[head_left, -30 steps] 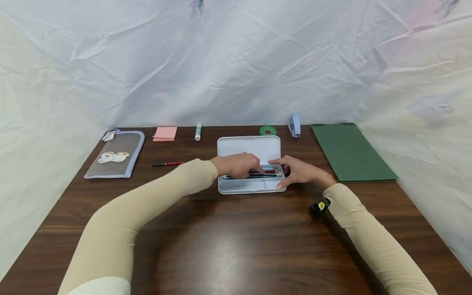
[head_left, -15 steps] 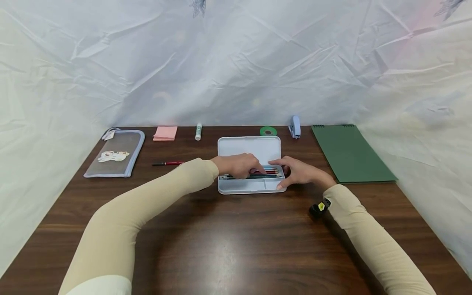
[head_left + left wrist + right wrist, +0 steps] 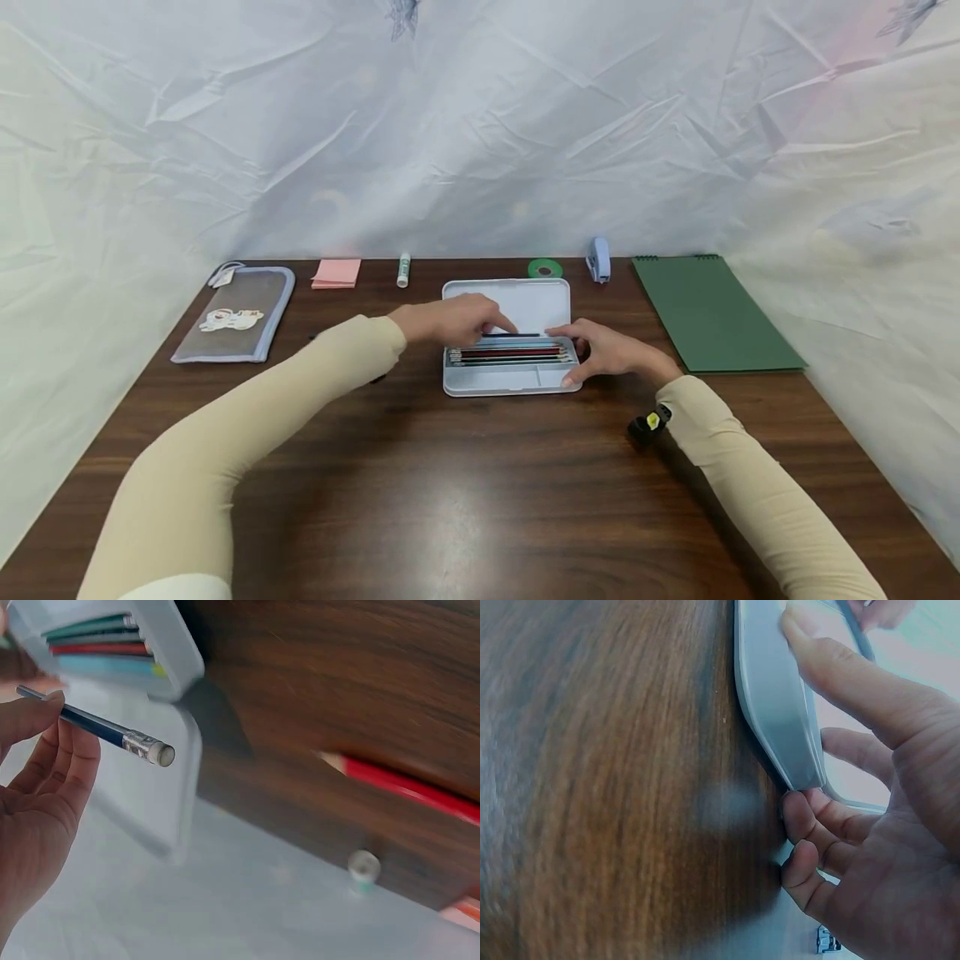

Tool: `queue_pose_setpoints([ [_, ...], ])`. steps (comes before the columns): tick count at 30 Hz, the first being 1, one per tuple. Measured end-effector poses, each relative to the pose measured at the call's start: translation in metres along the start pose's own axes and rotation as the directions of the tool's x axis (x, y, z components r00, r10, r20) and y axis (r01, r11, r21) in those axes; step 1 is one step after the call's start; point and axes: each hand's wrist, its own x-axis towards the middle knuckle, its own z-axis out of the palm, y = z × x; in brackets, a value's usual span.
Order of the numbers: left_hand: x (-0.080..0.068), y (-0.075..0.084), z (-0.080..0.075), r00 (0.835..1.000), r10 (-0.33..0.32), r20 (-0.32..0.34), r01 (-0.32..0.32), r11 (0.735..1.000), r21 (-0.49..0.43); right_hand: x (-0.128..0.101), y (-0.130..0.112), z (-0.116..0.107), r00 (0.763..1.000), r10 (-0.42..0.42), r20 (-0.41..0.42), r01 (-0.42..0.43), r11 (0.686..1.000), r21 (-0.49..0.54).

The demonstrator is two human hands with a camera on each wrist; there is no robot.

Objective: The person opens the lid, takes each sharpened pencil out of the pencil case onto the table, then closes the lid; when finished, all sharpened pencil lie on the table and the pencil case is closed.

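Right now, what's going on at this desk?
A person is working at an open pencil case on a wooden table. The left hand pinches a dark blue pencil with an eraser end, held above the row of coloured pencils lying in the tray. The right hand grips the case's right end, thumb on the near edge. A red pencil lies loose on the table to the left, with a pouch and a green notebook further out.
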Motion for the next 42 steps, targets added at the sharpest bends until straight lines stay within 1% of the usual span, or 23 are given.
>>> queue_pose_setpoints([
  [2,-0.015,-0.008,-0.004,0.999,-0.005,-0.040,0.005,1.000,0.010,0.000,0.000,0.000,1.000,-0.005,0.003,0.005,1.000,0.002],
  [6,-0.049,-0.023,-0.009,0.993,-0.057,-0.102,0.060,0.998,0.018,-0.002,0.000,0.000,1.000,0.010,0.004,-0.010,1.000,0.003],
  [8,-0.066,-0.029,-0.009,0.988,-0.093,-0.124,0.095,0.995,0.013,-0.004,0.000,0.000,1.000,0.021,0.002,-0.021,1.000,0.005],
  [11,-0.090,-0.040,-0.005,0.978,-0.150,-0.148,0.155,0.988,0.020,-0.006,0.000,0.000,1.000,0.028,0.001,-0.028,1.000,0.005],
  [15,-0.114,-0.056,0.006,0.964,-0.224,-0.144,0.228,0.974,0.012,-0.008,0.001,-0.001,1.000,0.026,0.000,-0.026,1.000,-0.004],
  [18,-0.127,-0.065,0.014,0.957,-0.260,-0.125,0.263,0.965,0.002,-0.010,0.001,-0.002,1.000,0.030,-0.002,-0.030,1.000,-0.008],
  [21,-0.134,-0.073,0.021,0.951,-0.284,-0.120,0.288,0.957,0.015,-0.011,0.002,-0.002,0.999,0.033,-0.008,-0.033,0.999,-0.005],
  [25,-0.138,-0.079,0.028,0.939,-0.319,-0.128,0.327,0.943,0.051,-0.010,0.003,0.000,1.000,0.025,-0.011,-0.025,1.000,0.006],
  [27,-0.140,-0.082,0.031,0.936,-0.328,-0.130,0.338,0.939,0.065,-0.010,0.004,0.001,1.000,0.021,-0.010,-0.021,1.000,0.011],
  [34,-0.145,-0.089,0.041,0.940,-0.300,-0.163,0.318,0.943,0.101,-0.009,0.003,0.001,0.999,0.035,-0.013,-0.035,0.999,0.000],
  [42,-0.146,-0.092,0.043,0.941,-0.257,-0.222,0.295,0.942,0.159,-0.010,0.002,0.001,0.999,0.043,-0.012,-0.043,0.999,0.009],
])
